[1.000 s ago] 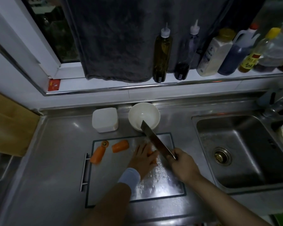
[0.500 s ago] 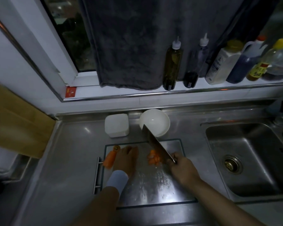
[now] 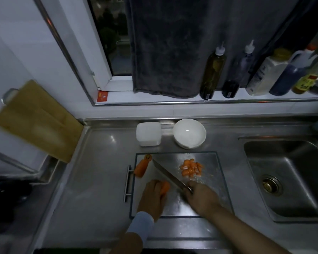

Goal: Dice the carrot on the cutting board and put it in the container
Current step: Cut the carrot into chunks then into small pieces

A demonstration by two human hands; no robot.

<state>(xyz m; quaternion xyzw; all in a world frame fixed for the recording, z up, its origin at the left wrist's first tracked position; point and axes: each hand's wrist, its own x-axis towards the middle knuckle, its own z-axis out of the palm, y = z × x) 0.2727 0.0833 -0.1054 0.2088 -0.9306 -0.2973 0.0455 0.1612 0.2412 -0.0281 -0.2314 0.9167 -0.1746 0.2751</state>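
While L hand (image 3: 152, 197) on carrot (image 3: 164, 187), labels (image 3: 305, 83) illegible.

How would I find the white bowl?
Start at the steel sink on the right and look left to the cutting board. Behind the board's far edge sits the white bowl, round and open, unlike the square white container to its left.

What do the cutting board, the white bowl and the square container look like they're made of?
Cutting board: glossy, mirror-like with a dark rim, steel or glass, cannot tell.
White bowl: glazed ceramic probably, bright highlight inside.
Square container: matte, slightly cloudy, likely plastic.
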